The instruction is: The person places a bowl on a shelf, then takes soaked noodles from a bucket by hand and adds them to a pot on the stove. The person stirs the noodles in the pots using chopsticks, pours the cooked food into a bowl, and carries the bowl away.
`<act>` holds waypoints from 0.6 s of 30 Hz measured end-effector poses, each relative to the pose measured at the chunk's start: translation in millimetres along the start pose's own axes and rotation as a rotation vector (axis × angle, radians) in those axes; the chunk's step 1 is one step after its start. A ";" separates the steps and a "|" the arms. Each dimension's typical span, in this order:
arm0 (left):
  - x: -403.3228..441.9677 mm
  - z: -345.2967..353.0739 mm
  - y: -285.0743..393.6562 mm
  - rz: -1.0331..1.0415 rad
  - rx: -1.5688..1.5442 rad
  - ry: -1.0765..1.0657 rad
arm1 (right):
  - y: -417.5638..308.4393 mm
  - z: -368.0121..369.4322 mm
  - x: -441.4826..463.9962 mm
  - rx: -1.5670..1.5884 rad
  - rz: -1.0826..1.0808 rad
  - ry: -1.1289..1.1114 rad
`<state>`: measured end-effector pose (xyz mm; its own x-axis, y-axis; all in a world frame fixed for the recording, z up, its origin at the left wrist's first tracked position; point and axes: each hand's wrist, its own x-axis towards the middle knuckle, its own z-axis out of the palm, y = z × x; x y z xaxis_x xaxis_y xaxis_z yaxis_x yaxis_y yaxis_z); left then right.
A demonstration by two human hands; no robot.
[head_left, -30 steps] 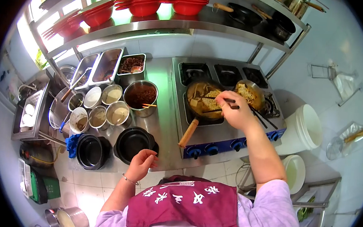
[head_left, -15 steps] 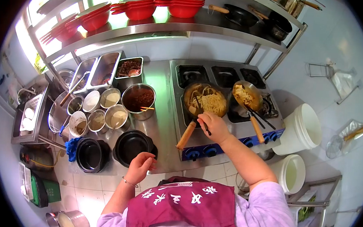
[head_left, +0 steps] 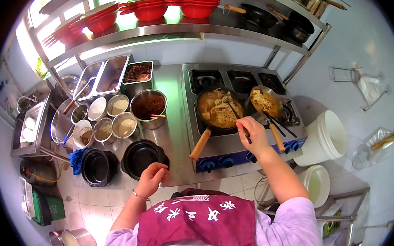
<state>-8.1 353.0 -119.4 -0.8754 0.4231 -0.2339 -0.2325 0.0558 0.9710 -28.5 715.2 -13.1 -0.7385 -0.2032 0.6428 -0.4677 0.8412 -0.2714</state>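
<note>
My right hand [head_left: 253,134] is closed on dark chopsticks [head_left: 239,118], whose tips reach into the noodles in a wooden-handled pan [head_left: 201,145] on the stove. The noodles [head_left: 224,112] lie in brown broth. To the right of it, a smaller pan [head_left: 276,135] holds more noodles [head_left: 262,101], and another dark pair of chopsticks [head_left: 281,124] rests across it. My left hand [head_left: 154,178] hovers at the right edge of a black pot [head_left: 141,157], fingers loosely curled; whether they hold anything is unclear.
A second black pot [head_left: 97,167] stands to the left beside a blue cloth [head_left: 76,160]. Behind are seasoning cups and a steel pot of red sauce [head_left: 149,106]. Red bowls [head_left: 196,8] and black pans [head_left: 257,16] line the shelf above. White buckets [head_left: 326,139] stand right of the stove.
My right hand moved from above the pan down toward its handle, then back right and up with the chopsticks. The noodles in the broth are spread differently. My left hand has barely moved.
</note>
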 end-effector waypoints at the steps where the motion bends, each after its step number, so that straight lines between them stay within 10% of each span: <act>1: 0.6 0.3 -0.4 0.002 -0.002 -0.002 | -1.2 -4.3 -2.4 0.035 0.063 -0.004; 9: 5.8 4.2 5.1 -0.004 0.034 -0.031 | -22.5 -57.0 20.6 0.488 0.738 -0.015; 18: 7.9 4.2 4.2 0.011 0.037 -0.051 | -46.4 -27.7 41.4 0.466 0.680 -0.141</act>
<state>-14.2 360.4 -117.0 -0.8549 0.4694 -0.2209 -0.2061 0.0834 0.9750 -23.9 681.7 46.0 -0.9715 0.1873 0.1450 -0.0282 0.5162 -0.8560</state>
